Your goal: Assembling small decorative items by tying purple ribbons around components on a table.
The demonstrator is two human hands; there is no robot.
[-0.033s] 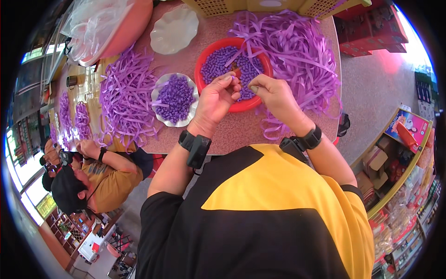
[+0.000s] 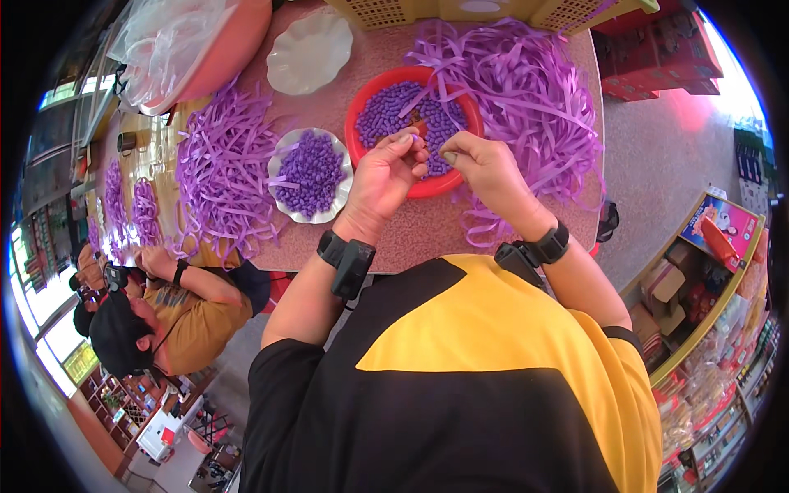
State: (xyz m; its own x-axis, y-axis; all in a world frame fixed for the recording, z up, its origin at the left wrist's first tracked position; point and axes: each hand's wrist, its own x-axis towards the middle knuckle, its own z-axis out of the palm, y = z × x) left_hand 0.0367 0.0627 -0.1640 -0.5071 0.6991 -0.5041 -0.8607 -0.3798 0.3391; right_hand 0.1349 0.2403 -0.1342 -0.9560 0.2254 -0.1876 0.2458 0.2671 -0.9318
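Over the near side of a red bowl (image 2: 355,111) of purple beads (image 2: 386,111), both hands are raised close together. The thumb and forefinger of my left hand (image 2: 385,168) are pinched, with a bit of purple at their tips, too small to tell whether bead or ribbon. A short gap away on the right, my right hand (image 2: 491,168) is also closed in a pinch; what lies between its fingertips I cannot make out. Purple ribbons (image 2: 526,107) are heaped right of the bowl, some trailing over its rim. Left of my left hand stands a white scalloped dish (image 2: 308,215) with purple bead-like pieces (image 2: 308,172).
Another white scalloped dish (image 2: 308,53) sits farther back, beside a pink tub (image 2: 226,62) with clear plastic. A yellow basket (image 2: 468,11) lines the far edge. More purple ribbons (image 2: 222,164) lie left, near a co-worker in a brown shirt (image 2: 201,329).
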